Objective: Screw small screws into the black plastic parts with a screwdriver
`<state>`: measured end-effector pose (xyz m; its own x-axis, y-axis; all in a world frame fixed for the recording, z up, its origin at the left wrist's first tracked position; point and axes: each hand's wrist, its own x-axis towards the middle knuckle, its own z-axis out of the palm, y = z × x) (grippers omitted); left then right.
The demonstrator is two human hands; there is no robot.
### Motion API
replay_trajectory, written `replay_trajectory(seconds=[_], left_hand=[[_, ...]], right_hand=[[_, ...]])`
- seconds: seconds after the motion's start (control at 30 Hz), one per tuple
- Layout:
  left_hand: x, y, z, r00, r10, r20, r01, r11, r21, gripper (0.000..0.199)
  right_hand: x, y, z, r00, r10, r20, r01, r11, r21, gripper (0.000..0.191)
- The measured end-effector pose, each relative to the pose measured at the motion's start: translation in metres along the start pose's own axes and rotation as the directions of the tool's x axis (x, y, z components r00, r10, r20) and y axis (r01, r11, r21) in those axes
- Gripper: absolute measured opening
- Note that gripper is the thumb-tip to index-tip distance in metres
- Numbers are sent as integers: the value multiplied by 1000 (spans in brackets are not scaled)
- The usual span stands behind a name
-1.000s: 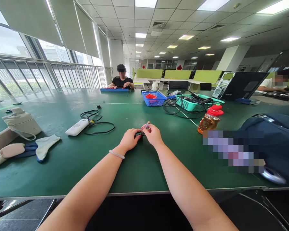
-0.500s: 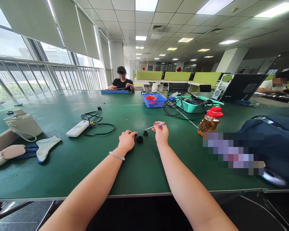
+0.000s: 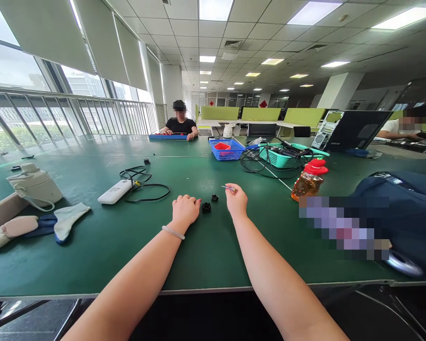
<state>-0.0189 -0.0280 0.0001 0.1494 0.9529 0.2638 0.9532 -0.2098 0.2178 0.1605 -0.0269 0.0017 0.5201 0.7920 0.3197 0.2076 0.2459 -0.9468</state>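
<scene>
Nearest on the green table (image 3: 206, 265), the left hand (image 3: 185, 210) rests with its fingers curled; whether anything is tucked beneath them I cannot tell. Just beside it on its right sits a larger black part (image 3: 206, 207), and slightly beyond, a smaller black part (image 3: 215, 197); the 2 stand apart, and neither is gripped. The right hand (image 3: 236, 201) pinches a slim tool (image 3: 228, 188) between thumb and fingers, its shaft pointing left, clear of both parts. The step in hand looks like small tool work on these parts, with no contact at this instant. Judging from that, the next move calls for 1 part steadied by the left fingers and the tip brought to it with a light, careful wrist. Farther off lie a white device (image 3: 115, 192), then a blue basket (image 3: 227, 154) and a green basket (image 3: 282, 158) heaped with black cables (image 3: 287, 146). Farthest along the table, a co-worker (image 3: 180, 125) sits behind a blue tray (image 3: 168, 137).
</scene>
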Motion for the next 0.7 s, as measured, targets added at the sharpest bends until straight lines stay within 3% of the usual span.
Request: replay_trajectory(seconds=[0.13, 0.23, 0.33, 0.43, 0.7], left_hand=[[-2, 3, 1, 988, 153, -7, -154, 987, -44, 44], [-4, 5, 4, 946, 323, 34, -319, 944, -85, 47], [-5, 5, 7, 901, 426, 82, -415, 901, -125, 45], [-5, 5, 7, 899, 422, 115, -406, 903, -138, 39], [-5, 6, 2, 950, 289, 115, -276, 955, -112, 29]], right_hand=[[-1, 0, 1, 1000, 2, 19, -2, 999, -32, 21], [0, 2, 3, 1000, -5, 28, 6, 999, -43, 20], [1, 6, 4, 1000, -16, 22, 17, 999, -43, 20], [2, 10, 4, 1000, -23, 15, 24, 999, -33, 20], [3, 11, 4, 1000, -23, 21, 24, 999, -38, 18]])
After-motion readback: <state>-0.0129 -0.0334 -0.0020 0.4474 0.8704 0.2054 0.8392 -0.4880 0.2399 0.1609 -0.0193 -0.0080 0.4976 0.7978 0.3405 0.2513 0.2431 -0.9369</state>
